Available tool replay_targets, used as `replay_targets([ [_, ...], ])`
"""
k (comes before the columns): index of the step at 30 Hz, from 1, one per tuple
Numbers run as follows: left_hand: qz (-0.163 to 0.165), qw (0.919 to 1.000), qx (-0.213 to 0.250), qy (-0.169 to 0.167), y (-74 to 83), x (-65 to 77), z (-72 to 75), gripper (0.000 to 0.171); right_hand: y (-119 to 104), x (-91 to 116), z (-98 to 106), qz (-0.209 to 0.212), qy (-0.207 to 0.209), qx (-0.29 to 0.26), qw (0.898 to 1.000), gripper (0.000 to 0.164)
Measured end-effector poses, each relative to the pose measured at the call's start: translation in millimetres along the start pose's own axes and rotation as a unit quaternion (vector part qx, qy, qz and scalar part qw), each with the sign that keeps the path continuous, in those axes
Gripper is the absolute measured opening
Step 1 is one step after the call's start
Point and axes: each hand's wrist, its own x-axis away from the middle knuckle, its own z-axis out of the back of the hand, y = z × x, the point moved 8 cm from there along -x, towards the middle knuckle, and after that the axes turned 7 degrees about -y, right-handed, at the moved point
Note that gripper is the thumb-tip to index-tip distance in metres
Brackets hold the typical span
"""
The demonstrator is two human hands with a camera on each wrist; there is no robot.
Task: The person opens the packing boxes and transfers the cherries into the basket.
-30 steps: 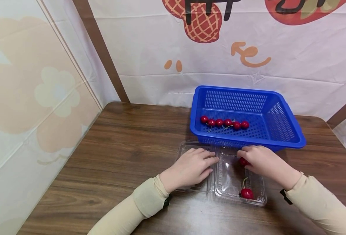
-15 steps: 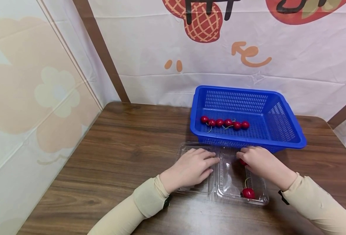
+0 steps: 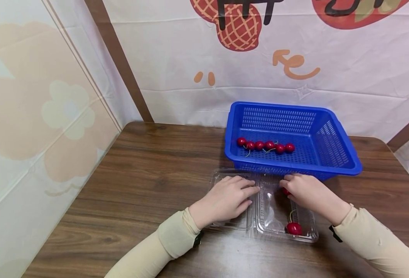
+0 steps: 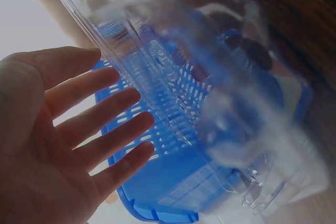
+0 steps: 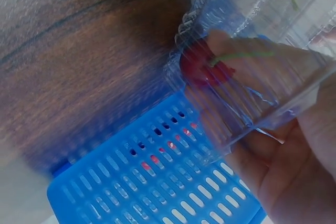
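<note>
A clear plastic clamshell box [image 3: 272, 231] lies opened out on the table. My left hand [image 3: 225, 200] rests over its left half, with fingers straight and spread toward the middle fold; the left wrist view shows the palm [image 4: 47, 145] beside the plastic. Inside the right half, at the far right corner, my right hand [image 3: 310, 193] pinches a red cherry [image 3: 286, 191], mostly covered by the fingers. Through the clear wall the right wrist view shows this cherry [image 5: 198, 64] with its green stem. Another cherry [image 3: 294, 228] sits at the near right corner, stem pointing away.
Just behind the box stands a blue perforated basket [image 3: 333, 169]. Several cherries [image 3: 269, 145] form a row on its floor, toward the left. The wooden table [image 3: 149, 173] meets a printed fabric wall [image 3: 176, 104] at the back and left.
The box and its near cherry have shifted slightly right. My right hand has barely moved, still with the far cherry in its fingers. The left hand stays in place.
</note>
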Motion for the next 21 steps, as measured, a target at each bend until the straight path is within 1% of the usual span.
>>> replay_targets([
  [4, -0.001, 1.0, 0.001, 0.003, 0.0, 0.3, 0.1, 0.038, 0, 1, 0, 0.002, 0.006, -0.013, 1.0, 0.025],
  [13, -0.001, 1.0, -0.003, 0.0, 0.3, -0.5, -0.4, 0.038, -3, 1, 5, 0.02, 0.023, -0.028, 0.999, 0.024],
  [21, -0.001, 1.0, -0.001, 0.002, 0.1, -0.3, -0.2, 0.038, -1, 2, 15, 0.007, 0.024, -0.05, 0.998, 0.022],
])
